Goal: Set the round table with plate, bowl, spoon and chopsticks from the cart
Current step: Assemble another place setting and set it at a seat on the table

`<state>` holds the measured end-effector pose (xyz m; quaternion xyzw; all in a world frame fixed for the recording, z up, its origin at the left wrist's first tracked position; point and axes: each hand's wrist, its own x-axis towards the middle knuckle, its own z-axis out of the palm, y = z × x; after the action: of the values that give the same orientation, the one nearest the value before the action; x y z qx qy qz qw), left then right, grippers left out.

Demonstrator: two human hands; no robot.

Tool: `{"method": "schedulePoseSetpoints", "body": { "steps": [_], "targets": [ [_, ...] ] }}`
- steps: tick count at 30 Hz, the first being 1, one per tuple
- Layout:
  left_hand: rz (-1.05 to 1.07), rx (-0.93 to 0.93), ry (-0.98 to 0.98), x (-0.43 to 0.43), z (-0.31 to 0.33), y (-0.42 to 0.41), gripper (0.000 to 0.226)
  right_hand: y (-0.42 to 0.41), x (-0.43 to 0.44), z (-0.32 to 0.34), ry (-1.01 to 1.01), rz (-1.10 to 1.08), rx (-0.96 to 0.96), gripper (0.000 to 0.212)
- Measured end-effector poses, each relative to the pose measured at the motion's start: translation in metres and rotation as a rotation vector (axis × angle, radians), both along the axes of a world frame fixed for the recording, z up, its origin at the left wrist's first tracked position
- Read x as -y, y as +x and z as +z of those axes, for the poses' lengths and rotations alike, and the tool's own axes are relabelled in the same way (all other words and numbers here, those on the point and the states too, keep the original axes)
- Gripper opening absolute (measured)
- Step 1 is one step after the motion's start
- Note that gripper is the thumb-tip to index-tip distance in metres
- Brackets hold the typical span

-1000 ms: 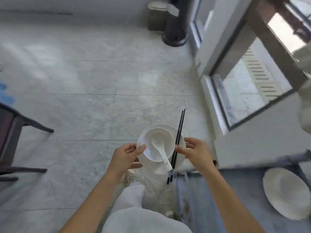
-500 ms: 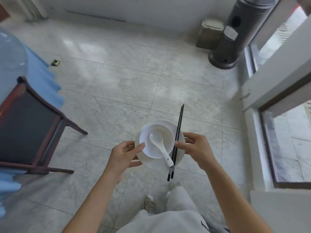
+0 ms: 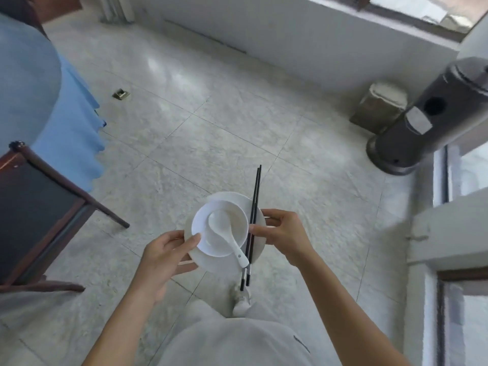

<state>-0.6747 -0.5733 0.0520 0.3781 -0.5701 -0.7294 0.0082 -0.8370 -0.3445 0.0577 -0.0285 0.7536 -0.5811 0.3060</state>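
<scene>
I carry a white plate (image 3: 211, 262) in front of me with both hands. On it stands a white bowl (image 3: 237, 225) with a white spoon (image 3: 227, 233) lying inside, its handle over the near rim. A pair of black chopsticks (image 3: 255, 196) lies across the plate's right side. My left hand (image 3: 163, 257) grips the plate's left edge, thumb against the bowl. My right hand (image 3: 284, 233) holds the plate's right edge and pins the chopsticks with its thumb. The round table (image 3: 29, 83) with its blue cloth shows at the far left.
A dark wooden chair (image 3: 39, 207) stands at the left beside the table. A grey cylindrical heater (image 3: 420, 120) and a small bin (image 3: 379, 107) stand at the right by the wall and window. Marble floor lies ahead, with a small floor socket (image 3: 121, 94).
My view has swung left away from the cart, which has left the frame. The blue table and chair have come further into view. My grip on the plate set is unchanged.
</scene>
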Motion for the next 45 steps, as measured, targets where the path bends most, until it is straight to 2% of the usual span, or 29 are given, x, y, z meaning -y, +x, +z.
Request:
{"method": "schedulePoseSetpoints", "body": {
  "steps": [10,20,24,28,30,37,45],
  "targets": [
    [0.16,-0.001,0.005,0.083,0.009,-0.159,0.067,-0.192,0.109,0.003,-0.044,0.199,0.027,0.046],
    [0.213,-0.019,-0.027,0.254,0.02,-0.345,0.057,-0.371,0.277,0.019,-0.1,0.195,0.039,0.044],
    [0.214,-0.042,-0.052,0.315,0.035,-0.416,0.061,-0.439,0.337,0.033,-0.119,0.189,0.028,0.043],
    [0.231,-0.041,-0.046,0.366,0.041,-0.484,0.046,-0.504,0.39,0.033,-0.124,0.195,0.029,0.044],
    [0.243,-0.041,-0.056,0.391,0.039,-0.52,0.047,-0.541,0.418,0.03,-0.141,0.19,0.038,0.042],
    [0.328,-0.032,-0.077,0.487,0.024,-0.657,0.042,-0.69,0.53,0.014,-0.174,0.258,0.028,0.038],
    [0.448,-0.042,-0.112,0.608,0.045,-0.804,0.044,-0.864,0.681,0.029,-0.183,0.392,0.049,0.04]
  ]
}}
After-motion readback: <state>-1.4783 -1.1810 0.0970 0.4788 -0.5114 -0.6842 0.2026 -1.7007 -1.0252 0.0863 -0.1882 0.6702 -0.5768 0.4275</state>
